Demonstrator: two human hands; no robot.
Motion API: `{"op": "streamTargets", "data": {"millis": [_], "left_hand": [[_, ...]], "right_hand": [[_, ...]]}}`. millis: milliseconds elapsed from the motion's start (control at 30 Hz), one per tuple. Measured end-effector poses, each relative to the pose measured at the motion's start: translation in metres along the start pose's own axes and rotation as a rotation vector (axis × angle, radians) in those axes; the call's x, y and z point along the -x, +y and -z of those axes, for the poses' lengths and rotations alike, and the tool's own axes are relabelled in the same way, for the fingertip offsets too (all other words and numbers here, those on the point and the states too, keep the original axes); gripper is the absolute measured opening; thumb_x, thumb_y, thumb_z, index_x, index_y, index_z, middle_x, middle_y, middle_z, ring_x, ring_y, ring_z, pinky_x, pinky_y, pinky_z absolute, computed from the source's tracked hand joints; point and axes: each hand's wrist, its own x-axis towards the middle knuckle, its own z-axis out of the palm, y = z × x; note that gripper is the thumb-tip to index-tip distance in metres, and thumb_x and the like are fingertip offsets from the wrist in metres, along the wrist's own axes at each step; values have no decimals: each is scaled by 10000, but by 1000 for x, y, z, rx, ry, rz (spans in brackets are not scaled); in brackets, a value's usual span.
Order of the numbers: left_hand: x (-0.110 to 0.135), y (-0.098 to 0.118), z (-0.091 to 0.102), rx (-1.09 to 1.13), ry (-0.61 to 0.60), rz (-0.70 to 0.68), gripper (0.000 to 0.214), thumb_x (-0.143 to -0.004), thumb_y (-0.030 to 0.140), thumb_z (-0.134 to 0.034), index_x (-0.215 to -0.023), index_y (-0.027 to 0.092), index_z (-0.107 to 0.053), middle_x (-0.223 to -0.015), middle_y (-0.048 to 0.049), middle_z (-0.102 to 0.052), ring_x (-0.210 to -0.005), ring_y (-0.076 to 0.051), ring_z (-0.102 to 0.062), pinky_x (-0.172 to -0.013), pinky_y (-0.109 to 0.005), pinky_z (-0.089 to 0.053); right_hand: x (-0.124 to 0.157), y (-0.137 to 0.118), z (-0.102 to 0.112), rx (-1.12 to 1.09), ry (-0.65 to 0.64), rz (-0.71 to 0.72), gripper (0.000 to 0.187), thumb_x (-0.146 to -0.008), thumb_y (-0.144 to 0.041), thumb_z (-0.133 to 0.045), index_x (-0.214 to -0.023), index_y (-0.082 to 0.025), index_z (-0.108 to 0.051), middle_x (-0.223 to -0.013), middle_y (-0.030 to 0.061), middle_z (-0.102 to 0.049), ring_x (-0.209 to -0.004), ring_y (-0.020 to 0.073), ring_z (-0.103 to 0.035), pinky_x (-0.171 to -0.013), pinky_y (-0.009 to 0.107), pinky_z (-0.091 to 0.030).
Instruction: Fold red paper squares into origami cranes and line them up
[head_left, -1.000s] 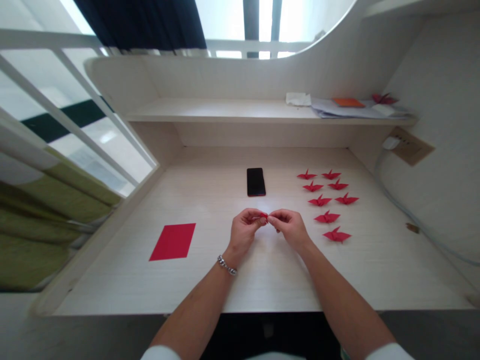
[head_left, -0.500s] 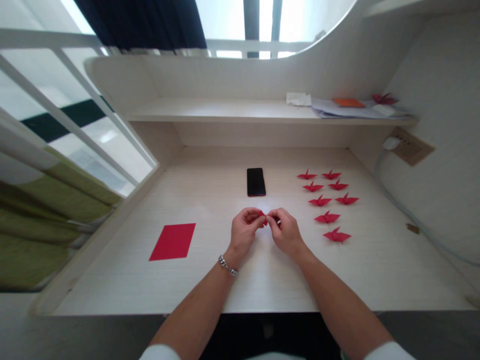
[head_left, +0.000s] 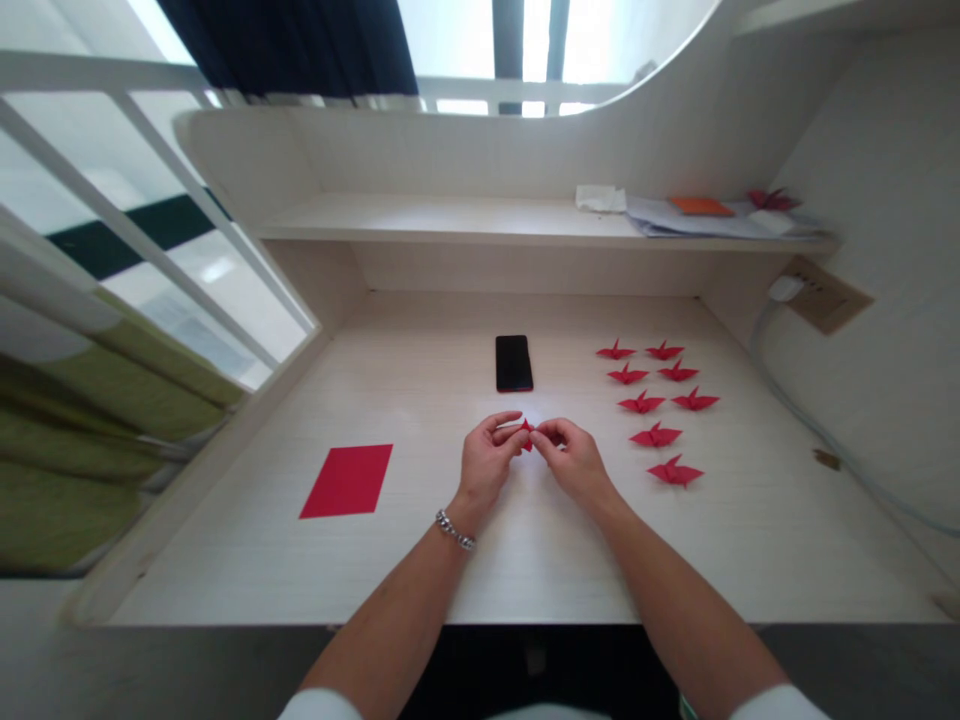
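Observation:
My left hand (head_left: 485, 460) and my right hand (head_left: 571, 457) meet above the middle of the desk (head_left: 525, 540). Both pinch a small folded piece of red paper (head_left: 527, 432) between their fingertips; most of it is hidden by the fingers. My left wrist wears a metal bracelet (head_left: 454, 530). To the right, several finished red paper cranes (head_left: 656, 436) lie in two columns on the desk. A flat red sheet of paper (head_left: 347, 481) lies to the left of my hands.
A black phone (head_left: 514, 363) lies face up just beyond my hands. A shelf (head_left: 450, 222) above the desk carries papers, an orange card (head_left: 699, 206) and another red crane (head_left: 771, 199). A wall socket with a cable (head_left: 814, 290) sits at the right.
My right hand has moved a little to the left, closer to my left hand, and the red paper between the fingertips has been turned and pressed smaller.

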Motion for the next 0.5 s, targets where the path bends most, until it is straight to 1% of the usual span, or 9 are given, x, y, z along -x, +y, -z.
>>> {"op": "streamTargets", "data": {"millis": [67,167,267,333,400,500], "left_hand": [[0,0,-1,20,-32,3,462,-659,298,-789,-1053,123,-624,-915,-119,-726,-703,-147,-658,-681,-277,-500],[-1,-1,-1,66,-42,-1,459,-635,275,-806,-1034,128,-636,-943,-117,-720,-786,-173,-669,-729,-299,-515],[-1,-2,-1,52,-6,10,473,-606,268,-822,-1017,131,-631,-841,-88,-723,-718,-162,-667,-688,-285,-512],[0,-1,0,29,21,12,480,-596,261,-828,-1010,131,-621,-777,-72,-719,-653,-145,-655,-656,-269,-501],[0,-1,1,17,35,8,491,-579,244,-837,-999,132,-608,-741,-62,-715,-626,-140,-648,-643,-263,-494],[1,1,1,8,30,12,488,-562,232,-845,-969,132,-595,-692,-52,-705,-599,-142,-639,-619,-260,-486]], "right_hand": [[-1,2,1,-8,-7,-7,223,-803,-394,-606,-811,-177,-658,-752,38,-667,-666,163,-588,-608,270,-460],[-3,6,2,-57,-14,-50,242,-810,-414,-590,-787,-178,-639,-691,25,-633,-609,152,-557,-559,262,-452],[-4,9,2,-150,-33,-127,264,-801,-440,-594,-793,-176,-618,-629,3,-586,-550,137,-519,-508,252,-437],[-5,10,1,-208,-70,-161,278,-783,-448,-616,-838,-176,-620,-653,5,-598,-555,137,-524,-491,245,-429],[-4,9,1,-212,-95,-157,283,-763,-443,-642,-851,-174,-635,-696,18,-627,-588,141,-541,-502,243,-428],[-3,7,2,-160,-85,-119,245,-755,-414,-657,-747,-169,-646,-643,16,-620,-581,135,-531,-529,246,-419]]}}
